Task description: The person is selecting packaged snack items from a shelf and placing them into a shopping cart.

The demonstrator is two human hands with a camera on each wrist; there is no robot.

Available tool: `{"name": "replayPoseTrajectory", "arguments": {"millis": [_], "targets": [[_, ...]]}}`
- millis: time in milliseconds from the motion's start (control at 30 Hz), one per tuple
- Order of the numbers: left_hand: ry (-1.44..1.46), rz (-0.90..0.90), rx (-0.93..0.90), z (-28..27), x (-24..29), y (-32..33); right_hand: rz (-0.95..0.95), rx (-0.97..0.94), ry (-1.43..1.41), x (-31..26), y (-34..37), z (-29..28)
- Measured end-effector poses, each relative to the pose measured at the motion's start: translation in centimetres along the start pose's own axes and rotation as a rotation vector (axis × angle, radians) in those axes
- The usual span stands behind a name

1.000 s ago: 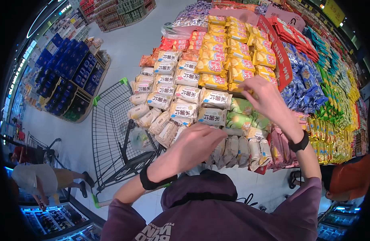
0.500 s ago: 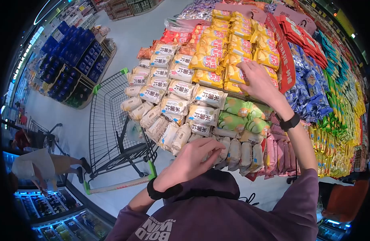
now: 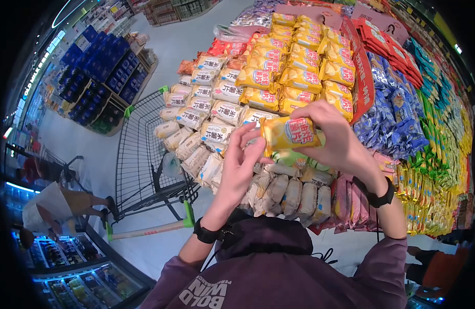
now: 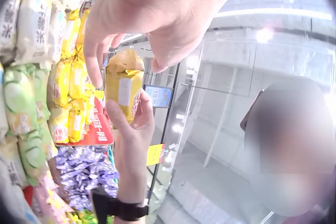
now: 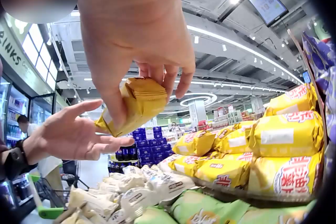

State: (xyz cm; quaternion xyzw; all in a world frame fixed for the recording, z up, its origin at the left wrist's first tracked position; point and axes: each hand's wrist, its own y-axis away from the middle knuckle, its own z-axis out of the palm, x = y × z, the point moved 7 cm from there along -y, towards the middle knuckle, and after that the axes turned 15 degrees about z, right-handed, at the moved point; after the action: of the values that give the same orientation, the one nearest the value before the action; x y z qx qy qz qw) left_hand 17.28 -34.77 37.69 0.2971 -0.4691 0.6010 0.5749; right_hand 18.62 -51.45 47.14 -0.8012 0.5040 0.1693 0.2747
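My right hand (image 3: pixel 340 139) holds a yellow snack packet (image 3: pixel 294 134) between thumb and fingers, raised over the display. The packet has red and white lettering on its front; a pale label shows on its side in the left wrist view. My left hand (image 3: pixel 240 167) is beside the packet's left end, fingers extended and spread. In the right wrist view the left hand (image 5: pixel 73 132) has its palm turned up, close to the packet's lower end. Below and around the hands are white packets (image 3: pixel 217 132), green packets (image 3: pixel 286 158) and rows of yellow packets (image 3: pixel 302 77).
A wire shopping cart with a green-ended handle (image 3: pixel 150 229) stands left of the display. A red banner strip (image 3: pixel 363 85) divides the yellow packets from blue ones (image 3: pixel 392 108). Farther left are a blue goods stand (image 3: pixel 93 67) and a person (image 3: pixel 52 206) by lit coolers.
My right hand was over the yellow rows; it has taken a yellow packet and brought it back toward me. My left hand has risen toward the packet, and its fingers have spread.
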Motion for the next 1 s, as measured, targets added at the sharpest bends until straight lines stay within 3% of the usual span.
{"name": "replayPoseTrajectory", "arguments": {"millis": [67, 167, 300, 367, 467, 600, 700, 1000], "targets": [[0.198, -0.131, -0.068, 1.3, -0.3, 0.1, -0.039, -0.07, -0.081, -0.6, 0.9, 0.6], [0.157, -0.063, -0.08, 1.4, -1.2, 0.6, -0.116, -0.003, -0.117, -0.2, 1.8, 1.1], [0.122, -0.021, 0.016, 1.4, -1.4, 0.9, 0.17, 0.075, -0.306, 1.3, 3.6, 1.0], [0.125, -0.018, 0.037, 1.6, -1.4, 1.2, 0.386, -0.007, -0.5, 2.8, 4.5, 2.1], [0.05, -0.034, -0.077, 2.0, -2.2, 2.0, 0.6, -0.187, -0.805, 4.0, 5.2, 4.0], [-0.103, -0.116, -0.174, 3.6, -0.5, 2.8, 0.581, -0.174, -0.843, 3.6, 5.0, 4.1], [-0.062, -0.007, -0.226, 3.4, -1.4, 2.9, 0.556, -0.162, -0.837, 3.4, 5.0, 4.2], [-0.001, -0.035, -0.195, 4.0, -0.8, 3.1, 0.579, -0.155, -0.939, 3.3, 5.5, 4.4]]}}
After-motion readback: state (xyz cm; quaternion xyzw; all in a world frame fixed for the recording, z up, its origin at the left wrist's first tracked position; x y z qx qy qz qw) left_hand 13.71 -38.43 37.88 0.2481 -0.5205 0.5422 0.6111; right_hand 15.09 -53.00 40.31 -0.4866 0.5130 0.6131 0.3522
